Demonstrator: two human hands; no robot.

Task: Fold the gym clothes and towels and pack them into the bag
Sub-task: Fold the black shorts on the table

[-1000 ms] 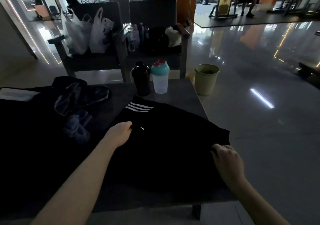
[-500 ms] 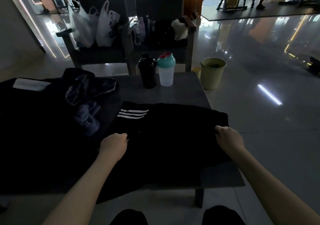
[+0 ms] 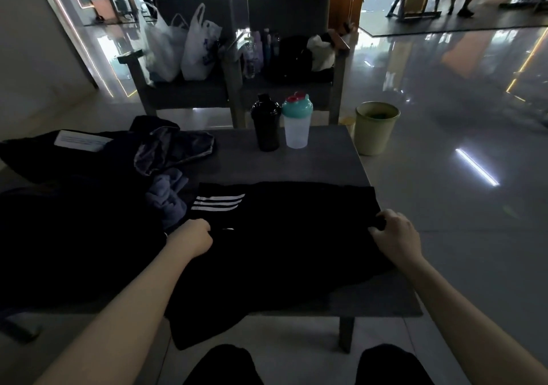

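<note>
Black gym garment [image 3: 284, 245] w/ three white stripes [image 3: 218, 202] lies spread flat across near half of the grey table [image 3: 296, 165], stripes toward the left-far corner, near hem drooping over the table's front edge. Left hand [image 3: 194, 238] is fisted on the garment's left edge just below the stripes, fabric pinched in the closed fingers. Right hand [image 3: 396, 236] is curled over the garment's right edge nr the far-right corner, fingers clamped on a bunch of cloth. Both forearms bare, reaching in from bottom of view; person's knees in dark shorts show below the table edge. Left of the garment: a crumpled blue-grey towel [image 3: 169, 197], touching or just beside the garment's left edge, can't tell which. Behind that, a rumpled dark grey piece of clothing [image 3: 172, 150]. Far left, a big black mass, prob the bag [image 3: 68, 206], too dark to make out opening or shape; a white label [image 3: 84, 141] sits on its far part. At the table's far edge stand a black shaker bottle [image 3: 266, 125] and a clear shaker w/ teal lid [image 3: 297, 122], upright, side by side, almost touching. On the floor right of the table, a pale green bin [image 3: 375, 128]. Beyond the table, two dark chairs [image 3: 195, 88]; left one holds white plastic bags [image 3: 184, 48], right one holds bottles + dark stuff.
</note>
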